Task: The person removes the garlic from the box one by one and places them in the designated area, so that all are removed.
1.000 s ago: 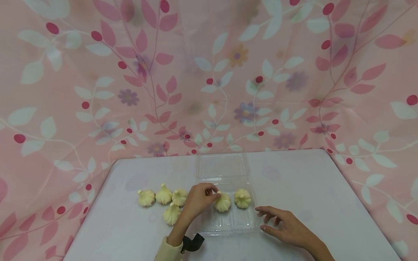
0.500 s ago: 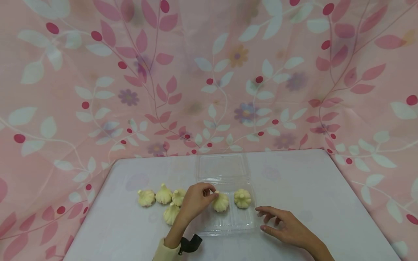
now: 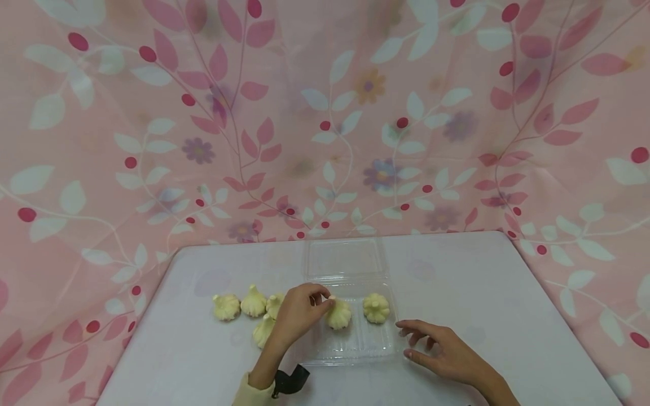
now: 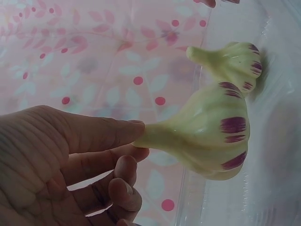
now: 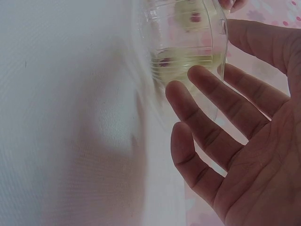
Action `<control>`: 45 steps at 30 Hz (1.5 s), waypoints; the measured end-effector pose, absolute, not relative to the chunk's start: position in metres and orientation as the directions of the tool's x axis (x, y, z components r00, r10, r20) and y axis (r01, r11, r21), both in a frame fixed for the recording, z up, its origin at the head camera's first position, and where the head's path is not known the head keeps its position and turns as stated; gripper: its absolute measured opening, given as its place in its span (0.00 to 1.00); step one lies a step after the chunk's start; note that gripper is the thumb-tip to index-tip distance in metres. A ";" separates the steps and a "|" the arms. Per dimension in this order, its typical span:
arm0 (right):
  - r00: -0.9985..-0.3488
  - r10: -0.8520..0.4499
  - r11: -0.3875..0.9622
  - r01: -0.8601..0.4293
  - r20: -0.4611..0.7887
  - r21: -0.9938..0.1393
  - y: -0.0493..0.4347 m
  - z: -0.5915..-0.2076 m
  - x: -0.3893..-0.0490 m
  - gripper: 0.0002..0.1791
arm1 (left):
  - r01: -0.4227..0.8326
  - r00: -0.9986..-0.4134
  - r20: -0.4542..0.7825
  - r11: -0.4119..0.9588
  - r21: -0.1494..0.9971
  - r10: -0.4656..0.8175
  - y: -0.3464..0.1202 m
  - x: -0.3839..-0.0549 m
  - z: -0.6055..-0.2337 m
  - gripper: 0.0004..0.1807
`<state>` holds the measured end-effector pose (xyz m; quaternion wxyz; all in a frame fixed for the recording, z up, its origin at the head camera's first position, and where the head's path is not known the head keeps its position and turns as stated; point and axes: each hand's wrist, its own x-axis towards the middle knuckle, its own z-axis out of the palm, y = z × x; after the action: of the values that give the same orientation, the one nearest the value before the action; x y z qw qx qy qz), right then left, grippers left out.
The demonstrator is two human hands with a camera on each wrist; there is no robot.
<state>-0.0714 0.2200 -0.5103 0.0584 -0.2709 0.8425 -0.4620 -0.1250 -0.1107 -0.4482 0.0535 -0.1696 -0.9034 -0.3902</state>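
Currently I see the left hand [image 3: 297, 310] pinching a garlic bulb [image 4: 207, 134] by its stem, thumb against index finger, purple-streaked base pointing away from the palm. I place this bulb over the left half of the clear container [image 3: 350, 354]; contact with its floor, I cannot tell. Second bulb [image 3: 376, 308] sits inside, to the right. Right hand [image 3: 439, 349]: fingers slack and parted, released, just beside the container's right edge. Four loose bulbs [image 3: 253, 303] lie left on the white table [image 3: 482, 293].
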 end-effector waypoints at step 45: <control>-0.852 -0.508 0.453 -0.390 0.128 -0.802 0.221 -0.512 -0.071 0.25 | 0.273 -0.962 0.211 0.542 0.795 0.175 -0.152 -0.120 -0.426 0.05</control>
<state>-0.0713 0.2209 -0.5118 0.0654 -0.2643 0.8498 -0.4514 -0.1204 -0.1516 -0.4259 0.0532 -0.1279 -0.8765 -0.4610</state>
